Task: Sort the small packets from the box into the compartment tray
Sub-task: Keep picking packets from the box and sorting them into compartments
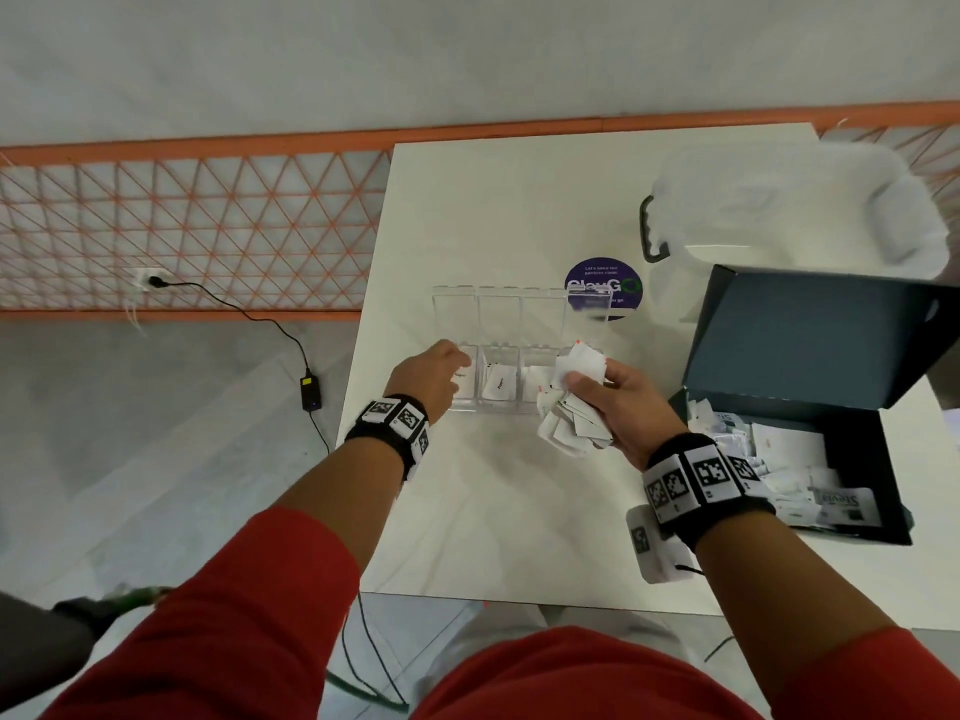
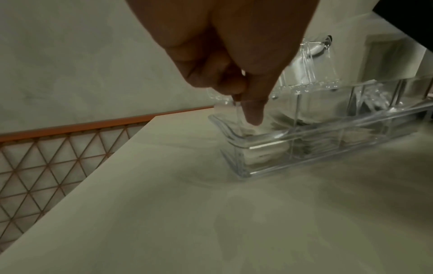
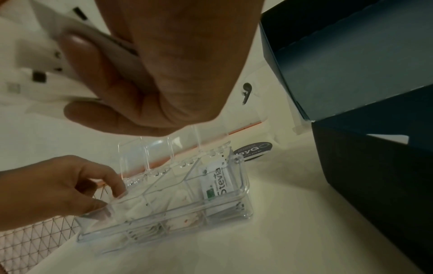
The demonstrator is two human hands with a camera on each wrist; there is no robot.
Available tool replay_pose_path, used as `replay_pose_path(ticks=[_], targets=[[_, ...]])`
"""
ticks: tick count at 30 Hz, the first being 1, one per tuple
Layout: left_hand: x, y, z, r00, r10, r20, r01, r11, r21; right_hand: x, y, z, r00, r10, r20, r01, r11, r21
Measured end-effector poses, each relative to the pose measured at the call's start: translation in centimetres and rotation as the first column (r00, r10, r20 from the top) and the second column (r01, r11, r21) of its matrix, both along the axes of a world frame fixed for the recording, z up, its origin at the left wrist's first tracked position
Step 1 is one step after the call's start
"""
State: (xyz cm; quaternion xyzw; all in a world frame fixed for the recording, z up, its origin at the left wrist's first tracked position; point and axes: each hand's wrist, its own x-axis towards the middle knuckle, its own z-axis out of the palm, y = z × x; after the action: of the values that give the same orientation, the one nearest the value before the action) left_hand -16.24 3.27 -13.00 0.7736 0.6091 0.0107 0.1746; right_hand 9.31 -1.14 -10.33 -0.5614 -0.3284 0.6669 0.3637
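A clear compartment tray (image 1: 498, 405) stands mid-table with its lids raised. White packets lie in its compartments, among them a Stevia packet (image 3: 218, 181) at the right end. My left hand (image 1: 460, 368) reaches into the leftmost compartment: the index finger (image 2: 253, 115) points down inside and the thumb (image 3: 100, 215) sits at the front wall. Whether it pinches a packet is unclear. My right hand (image 1: 587, 387) grips a bundle of white packets (image 1: 569, 423) just right of the tray. The open dark blue box (image 1: 857, 475) at the right holds more packets (image 1: 784, 459).
A translucent lidded bin (image 1: 779, 210) with a black handle stands at the back right. A round purple sticker (image 1: 605, 291) lies behind the tray. The table's left edge (image 1: 363, 330) drops to the floor, where a cable and charger (image 1: 310, 392) lie before an orange mesh fence.
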Motion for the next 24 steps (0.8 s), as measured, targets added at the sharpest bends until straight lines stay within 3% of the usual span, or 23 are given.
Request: replay_pose_path(ticks=[4, 10, 12, 14, 16, 17, 20, 24], targets=[[0.5, 0.0, 0.3, 0.985, -0.050, -0.167, 0.024, 0.988, -0.153, -0.4, 0.0, 0.0, 1.000, 0.008, -0.002, -0.008, 1.000, -0.011], [1.6, 0.2, 1.6, 0.970, -0.085, -0.226, 0.050, 0.986, -0.156, -0.8, -0.1, 0.0, 0.999, 0.034, 0.002, -0.034, 0.999, 0.010], [2.0, 0.4, 2.6, 0.989, -0.035, -0.141, 0.021, 0.995, -0.103, -0.6, 0.0, 0.1, 0.999, 0.035, 0.012, -0.035, 0.999, 0.022], [2.6, 0.3, 4.1, 0.999, 0.039, 0.032, -0.040, 0.999, 0.028, -0.5, 0.0, 0.1, 0.999, 0.041, 0.017, -0.042, 0.999, 0.033], [3.7, 0.1, 5.8, 0.974, 0.045, 0.222, -0.090, 0.977, 0.196, -0.5, 0.0, 0.1, 0.999, 0.052, 0.010, -0.052, 0.998, 0.032], [4.6, -0.1, 6.5, 0.943, 0.036, 0.331, -0.111, 0.971, 0.210, -0.6, 0.1, 0.2, 0.998, 0.055, 0.008, -0.055, 0.998, 0.027], [7.2, -0.8, 7.6, 0.788, 0.126, 0.603, -0.112, 0.992, -0.062, -0.6, 0.2, 0.4, 0.998, 0.055, 0.015, -0.056, 0.998, 0.037], [8.4, -0.5, 7.2, 0.748, 0.206, 0.631, -0.064, 0.969, -0.240, -0.2, 0.3, 0.5, 1.000, 0.030, 0.003, -0.030, 0.998, 0.056]])
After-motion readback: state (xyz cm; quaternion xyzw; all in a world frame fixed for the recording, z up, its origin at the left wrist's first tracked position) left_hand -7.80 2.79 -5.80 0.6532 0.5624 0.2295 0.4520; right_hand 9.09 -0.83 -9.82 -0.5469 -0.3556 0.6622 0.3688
